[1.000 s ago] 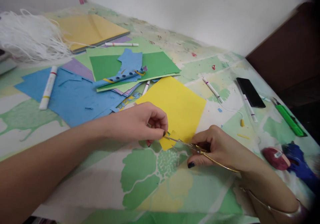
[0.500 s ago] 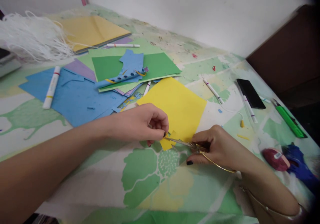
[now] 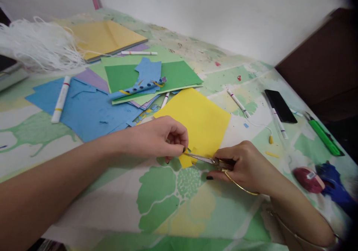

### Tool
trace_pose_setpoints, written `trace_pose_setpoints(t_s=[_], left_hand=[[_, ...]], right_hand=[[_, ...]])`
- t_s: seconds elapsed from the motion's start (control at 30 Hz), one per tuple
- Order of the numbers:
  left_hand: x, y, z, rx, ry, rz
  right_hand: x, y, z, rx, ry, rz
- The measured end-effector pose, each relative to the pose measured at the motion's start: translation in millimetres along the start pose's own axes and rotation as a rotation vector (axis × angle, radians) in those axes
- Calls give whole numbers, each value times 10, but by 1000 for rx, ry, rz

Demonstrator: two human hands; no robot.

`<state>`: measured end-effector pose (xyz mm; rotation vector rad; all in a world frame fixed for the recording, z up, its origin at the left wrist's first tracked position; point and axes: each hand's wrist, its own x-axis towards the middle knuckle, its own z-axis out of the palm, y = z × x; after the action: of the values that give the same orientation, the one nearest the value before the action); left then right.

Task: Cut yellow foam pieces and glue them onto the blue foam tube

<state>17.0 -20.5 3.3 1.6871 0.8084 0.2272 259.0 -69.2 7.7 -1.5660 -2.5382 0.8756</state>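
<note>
My right hand (image 3: 240, 165) grips a pair of scissors (image 3: 205, 159) with golden handles. The blades point left, nearly together, and their tips reach the fingertips of the other hand. My left hand (image 3: 165, 137) is closed, pinching a small piece of yellow paper (image 3: 186, 160) between thumb and finger. Just beyond both hands lies a yellow sheet (image 3: 198, 118), its near corner overlapped by the small cut piece. How far the blades bite into the paper is hard to see.
Blue sheets (image 3: 92, 113) with a white marker (image 3: 60, 100) lie left. Behind are green paper (image 3: 179, 72) bearing a blue cutout (image 3: 149, 72), a yellow pad (image 3: 109, 36) and white string (image 3: 39, 46). A phone (image 3: 280, 105), green cutter (image 3: 324, 137) and red yarn (image 3: 309, 179) are right.
The scissor handles have drawn closer and the blades have narrowed, with the right thumb shifted slightly up and left. My left hand stays in place. The view has tilted slightly.
</note>
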Motion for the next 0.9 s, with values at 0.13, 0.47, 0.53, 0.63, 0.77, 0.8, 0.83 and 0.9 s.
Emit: trace_pose_setpoints(t_s=[0.13, 0.47, 0.53, 0.63, 0.77, 0.8, 0.83, 0.9], left_hand=[[1, -4, 1, 1, 8, 6], [9, -14, 6, -42, 42, 16], [9, -7, 1, -25, 37, 16], [8, 5, -2, -16, 35, 14], [3, 24, 1, -39, 62, 0], [1, 27, 3, -50, 76, 1], [1, 29, 5, -66, 88, 4], [3, 28, 9, -100, 107, 17]], right_hand=[[2, 0, -4, -1, 8, 4], [0, 19, 10, 25, 30, -4], [-3, 12, 7, 19, 29, -5], [-7, -2, 3, 13, 33, 3], [-6, -10, 12, 53, 55, 1], [-4, -11, 17, 62, 66, 0], [-2, -12, 21, 67, 77, 1], [1, -15, 28, 68, 93, 11]])
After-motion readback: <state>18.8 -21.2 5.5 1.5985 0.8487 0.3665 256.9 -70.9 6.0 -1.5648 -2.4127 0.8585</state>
